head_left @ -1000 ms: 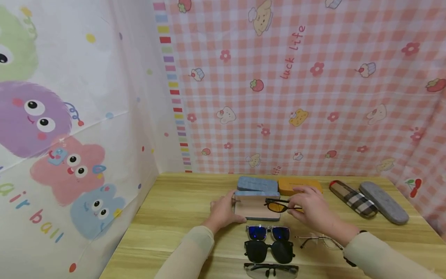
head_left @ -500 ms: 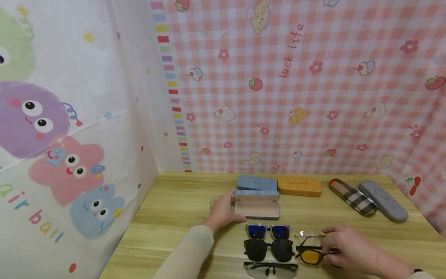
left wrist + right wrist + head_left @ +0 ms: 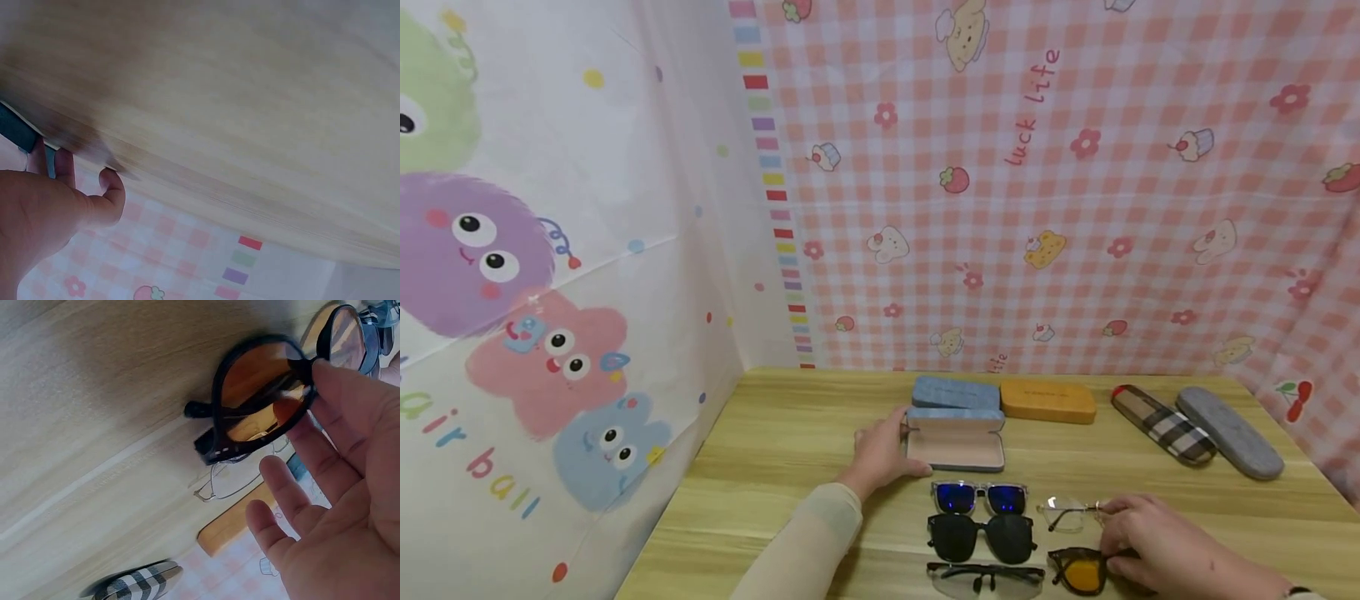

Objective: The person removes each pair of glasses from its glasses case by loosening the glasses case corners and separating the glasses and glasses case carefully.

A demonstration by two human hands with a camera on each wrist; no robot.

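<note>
My right hand (image 3: 1157, 542) pinches a pair of black-framed glasses with orange-yellow lenses (image 3: 1084, 572), low at the right of the table. In the right wrist view, thumb and fingers hold these glasses (image 3: 256, 394) by the bridge. Behind them lie clear thin-rimmed glasses (image 3: 1070, 514). At the left, my left hand (image 3: 880, 454) grips the left side of a blue glasses case (image 3: 955, 450), whose lid stands raised over a bare pale lining. Only a dark edge of that case (image 3: 15, 128) shows beside the fingers in the left wrist view.
In front of the case, blue-lens sunglasses (image 3: 980, 498), black sunglasses (image 3: 981, 537) and half-rim glasses (image 3: 985, 577) form a column. A closed blue case (image 3: 955, 392), an orange case (image 3: 1048, 402), a plaid case (image 3: 1163, 425) and a grey case (image 3: 1231, 433) lie along the back.
My right hand has carried the orange-yellow glasses from over the raised-lid case toward the near right, below the thin-rimmed glasses, where they have turned. My left hand stays at the case.
</note>
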